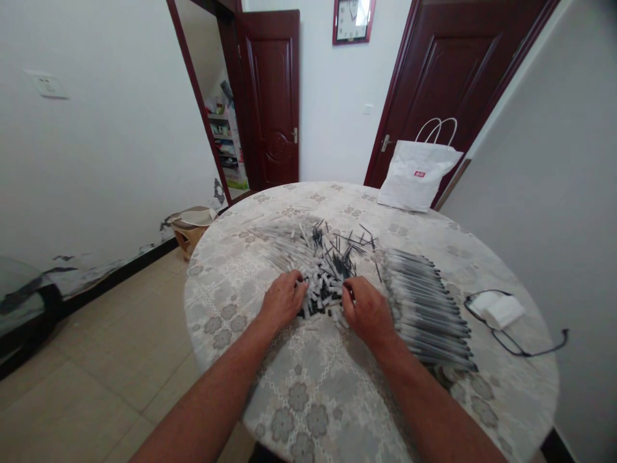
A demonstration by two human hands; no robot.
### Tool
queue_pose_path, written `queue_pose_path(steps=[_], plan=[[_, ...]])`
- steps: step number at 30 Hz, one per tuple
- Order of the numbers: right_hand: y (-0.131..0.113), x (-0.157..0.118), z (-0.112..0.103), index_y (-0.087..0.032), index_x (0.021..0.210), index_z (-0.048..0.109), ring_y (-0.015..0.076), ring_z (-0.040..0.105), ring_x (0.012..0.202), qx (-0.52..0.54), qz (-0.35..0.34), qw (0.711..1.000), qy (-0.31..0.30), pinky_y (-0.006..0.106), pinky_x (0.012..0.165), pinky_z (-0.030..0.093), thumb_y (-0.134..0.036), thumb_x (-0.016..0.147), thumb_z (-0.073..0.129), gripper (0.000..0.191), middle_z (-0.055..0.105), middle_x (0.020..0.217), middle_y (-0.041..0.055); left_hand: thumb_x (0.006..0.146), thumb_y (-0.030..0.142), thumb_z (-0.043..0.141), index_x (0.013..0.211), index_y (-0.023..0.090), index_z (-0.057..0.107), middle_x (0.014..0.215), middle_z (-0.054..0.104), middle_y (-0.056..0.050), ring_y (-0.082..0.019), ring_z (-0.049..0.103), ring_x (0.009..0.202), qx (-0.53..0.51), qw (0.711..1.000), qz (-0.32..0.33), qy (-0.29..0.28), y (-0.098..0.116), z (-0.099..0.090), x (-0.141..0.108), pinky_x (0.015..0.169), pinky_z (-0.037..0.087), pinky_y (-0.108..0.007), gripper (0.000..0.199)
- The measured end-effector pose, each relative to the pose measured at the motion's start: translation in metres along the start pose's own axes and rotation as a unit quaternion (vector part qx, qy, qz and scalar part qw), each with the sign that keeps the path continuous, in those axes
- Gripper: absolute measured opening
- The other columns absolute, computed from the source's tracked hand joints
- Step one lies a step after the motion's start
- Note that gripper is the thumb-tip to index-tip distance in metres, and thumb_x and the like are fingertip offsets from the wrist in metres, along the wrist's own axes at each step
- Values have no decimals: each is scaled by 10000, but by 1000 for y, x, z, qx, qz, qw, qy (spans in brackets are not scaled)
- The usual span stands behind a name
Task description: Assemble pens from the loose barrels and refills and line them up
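Bending their fingers at the edges of a loose heap of short white and black cylindrical pieces (320, 284), the two bare hands leave part of it covered. With the heap as the clock's centre and twelve pointing away from the person, the left hand (284, 299) sits near nine o'clock and the right hand (369, 312) between three and four. The left fingertips run in among the pieces; the right thumb and forefinger curl close together, but I cannot tell whether either hand grips anything.

A blurred spread of slim, translucent whitish tubes (277, 241) lies toward ten o'clock, its far ends fading into the pale, grey-flowered cloth of the round table (299, 399). Thin black rods (343, 262) tangle toward one, too jumbled to count. At three, a row of slender, whitish-and-dark sticks (427, 302) lies side by side, its left ends smeared by blur. Farther out that way, black-framed glasses (523, 352) are partly covered by folded white tissue (499, 310). A white bag with looped handles (417, 177) stands between one and two, its small red label unreadable.

The frame's top cuts off the red-framed wall clock (353, 29); its bottom crops both forearms.
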State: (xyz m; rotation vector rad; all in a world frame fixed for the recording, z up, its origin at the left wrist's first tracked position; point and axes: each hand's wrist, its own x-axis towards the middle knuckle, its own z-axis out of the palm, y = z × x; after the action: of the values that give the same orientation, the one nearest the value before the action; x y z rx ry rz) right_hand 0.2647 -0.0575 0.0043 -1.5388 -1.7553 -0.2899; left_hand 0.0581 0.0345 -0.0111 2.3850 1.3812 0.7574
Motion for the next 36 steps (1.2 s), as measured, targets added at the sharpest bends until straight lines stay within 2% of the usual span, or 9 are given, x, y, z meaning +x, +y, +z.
queue_pose_path(steps=[6, 11, 14, 17, 19, 22, 25, 30, 36], plan=[[0, 0, 0, -195, 945, 611, 195, 609, 790, 1, -7, 1000, 6, 294, 754, 447, -169, 976, 492, 126, 646, 844, 60, 937, 344, 566, 1011, 234, 611, 927, 672, -48, -211, 626, 889, -3, 1000, -19, 22, -1, 4, -2, 813, 446, -314, 140], [1, -1, 1, -197, 946, 617, 195, 610, 793, 9, -12, 1000, 18, 287, 744, 453, -178, 970, 497, 123, 647, 844, 58, 932, 336, 550, 973, 243, 585, 832, 658, -8, -182, 620, 773, -135, 986, -77, 66, -2, 0, 1, 738, 439, -305, 108], [3, -2, 1, -197, 963, 615, 193, 621, 807, 29, 1, 999, 19, 286, 757, 465, -192, 989, 480, 137, 660, 860, 61, 888, 344, 603, 1100, 241, 542, 798, 657, 14, -166, 616, 716, -277, 946, -125, 114, -7, -2, 7, 681, 448, -283, 244], [4, -3, 1, -194, 990, 622, 198, 641, 830, 49, 16, 998, 24, 295, 779, 482, -204, 1001, 465, 157, 681, 884, 70, 858, 353, 653, 1303, 243, 422, 851, 700, 8, -145, 625, 670, -419, 881, -159, 151, -13, -3, 12, 617, 454, -253, 514], [5, -3, 0, -190, 1014, 631, 203, 657, 844, 60, 21, 998, 31, 302, 796, 494, -214, 1002, 463, 170, 696, 901, 76, 839, 356, 692, 1375, 241, 367, 946, 729, -30, -151, 665, 744, -488, 840, -163, 172, -15, -3, 15, 625, 476, -247, 638], [2, -4, -2, -189, 1059, 640, 204, 687, 877, 96, 36, 994, 36, 304, 817, 510, -224, 1003, 459, 193, 725, 941, 80, 811, 351, 736, 1302, 206, 465, 1036, 735, -76, -164, 693, 851, -570, 791, -162, 154, -15, -4, 16, 657, 515, -249, 580], [-4, -4, -3, -196, 1082, 646, 195, 708, 871, 146, 74, 986, 39, 295, 809, 520, -240, 996, 477, 194, 748, 948, 66, 778, 328, 781, 1074, 175, 557, 1033, 733, -79, -157, 703, 866, -628, 750, -166, 124, -12, -5, 14, 736, 562, -276, 401], [-8, -7, 0, -205, 1064, 665, 195, 703, 855, 197, 131, 971, 42, 299, 771, 527, -294, 977, 517, 193, 755, 946, 55, 778, 318, 804, 966, 190, 508, 955, 743, -51, -191, 742, 887, -688, 700, -168, 96, -8, -7, 12, 805, 597, -349, 373], [-4, -10, 7, -194, 1071, 661, 179, 666, 734, 246, 202, 946, 56, 298, 693, 518, -354, 978, 527, 228, 734, 886, 46, 772, 355, 818, 965, 210, 481, 913, 732, -19, -223, 763, 884, -707, 680, -180, 74, -7, -12, 10, 769, 605, -350, 415]])
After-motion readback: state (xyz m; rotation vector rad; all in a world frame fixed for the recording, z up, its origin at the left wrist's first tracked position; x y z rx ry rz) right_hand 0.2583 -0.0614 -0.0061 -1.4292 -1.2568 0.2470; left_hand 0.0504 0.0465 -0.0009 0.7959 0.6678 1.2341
